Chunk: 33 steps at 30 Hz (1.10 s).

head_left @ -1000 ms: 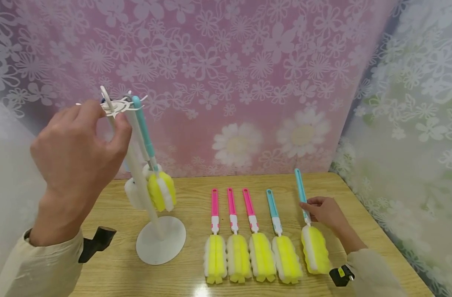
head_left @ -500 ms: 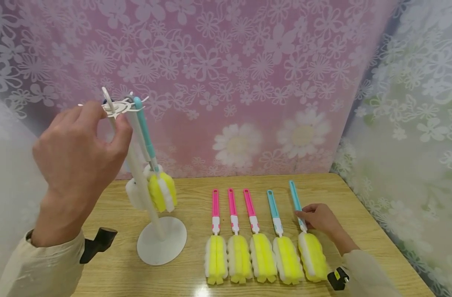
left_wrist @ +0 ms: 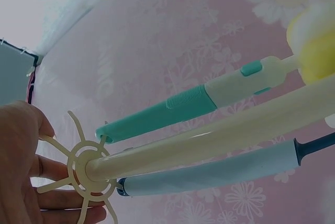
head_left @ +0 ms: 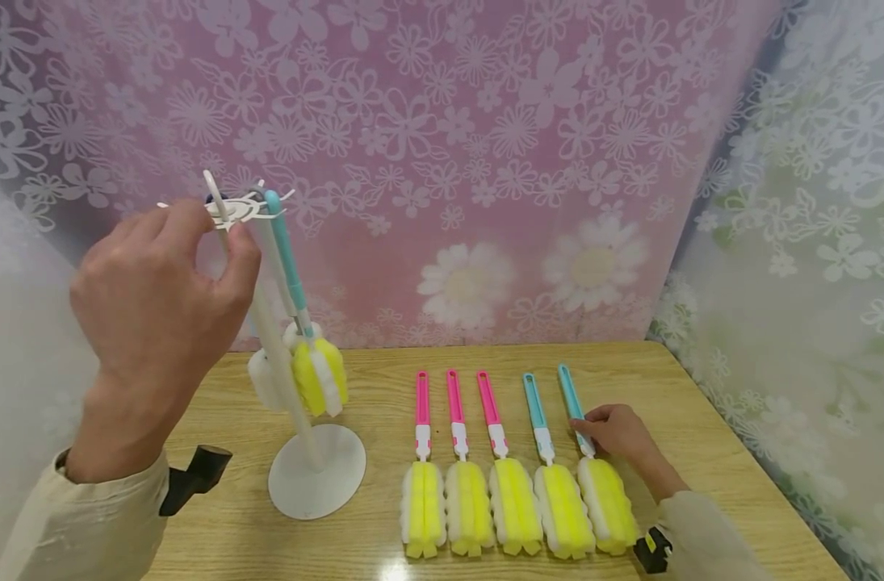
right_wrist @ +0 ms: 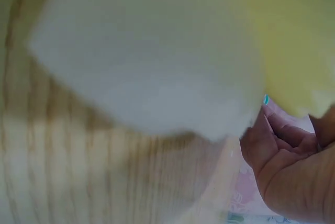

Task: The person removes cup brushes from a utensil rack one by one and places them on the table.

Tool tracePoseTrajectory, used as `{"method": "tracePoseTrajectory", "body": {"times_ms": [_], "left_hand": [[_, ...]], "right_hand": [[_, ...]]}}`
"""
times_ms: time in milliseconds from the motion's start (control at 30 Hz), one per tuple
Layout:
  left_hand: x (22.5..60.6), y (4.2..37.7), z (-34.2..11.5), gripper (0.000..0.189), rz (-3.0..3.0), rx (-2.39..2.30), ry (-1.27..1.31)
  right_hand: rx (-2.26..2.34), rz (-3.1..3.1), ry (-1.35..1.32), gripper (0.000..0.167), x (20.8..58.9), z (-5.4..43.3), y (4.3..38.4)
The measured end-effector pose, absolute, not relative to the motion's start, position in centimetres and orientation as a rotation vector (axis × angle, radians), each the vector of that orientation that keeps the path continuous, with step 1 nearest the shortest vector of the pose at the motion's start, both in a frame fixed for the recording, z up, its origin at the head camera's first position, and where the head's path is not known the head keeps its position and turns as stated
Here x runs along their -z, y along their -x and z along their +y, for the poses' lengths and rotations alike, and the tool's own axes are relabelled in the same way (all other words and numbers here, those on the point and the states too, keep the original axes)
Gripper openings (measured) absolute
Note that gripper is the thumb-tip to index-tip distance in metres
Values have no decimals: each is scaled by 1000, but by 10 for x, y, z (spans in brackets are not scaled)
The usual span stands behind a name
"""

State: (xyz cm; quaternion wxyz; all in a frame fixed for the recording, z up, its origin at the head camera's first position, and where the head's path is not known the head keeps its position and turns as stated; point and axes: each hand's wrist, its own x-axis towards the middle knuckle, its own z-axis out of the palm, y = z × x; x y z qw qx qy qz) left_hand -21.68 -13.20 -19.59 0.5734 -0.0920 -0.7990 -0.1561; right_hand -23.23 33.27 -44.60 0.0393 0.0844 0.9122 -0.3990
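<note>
My left hand (head_left: 161, 298) grips the hooked ring at the top of a white rack (head_left: 316, 472); in the left wrist view its fingers (left_wrist: 55, 199) lie behind the hooks. A bottle brush with a teal handle (left_wrist: 157, 116) and a yellow-and-white sponge head hangs from the rack, beside another with a pale handle (left_wrist: 209, 174). At the right, my right hand (head_left: 623, 440) pinches the blue handle of a sponge bottle brush (head_left: 607, 504) at the end of a row. In the right wrist view that sponge head (right_wrist: 152, 62) is close and blurred.
Several more sponge bottle brushes lie side by side on the wooden table (head_left: 383, 387): pink-handled ones (head_left: 454, 403) and a blue-handled one (head_left: 534, 403). Flowered pink cloth (head_left: 383, 266) stands behind the table, with pale flowered cloth (head_left: 812, 339) at the right.
My right hand has slid the end brush left and toward me, up close to its neighbour in the row. The left hand keeps its hold on the rack.
</note>
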Motion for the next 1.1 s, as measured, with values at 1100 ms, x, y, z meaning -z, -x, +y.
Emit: {"method": "tracePoseTrajectory", "body": {"times_ms": [1100], "left_hand": [[196,214,-136,32,-1905,434,253]], "right_hand": [[1143,2884,-95,58,424,336,226]]}}
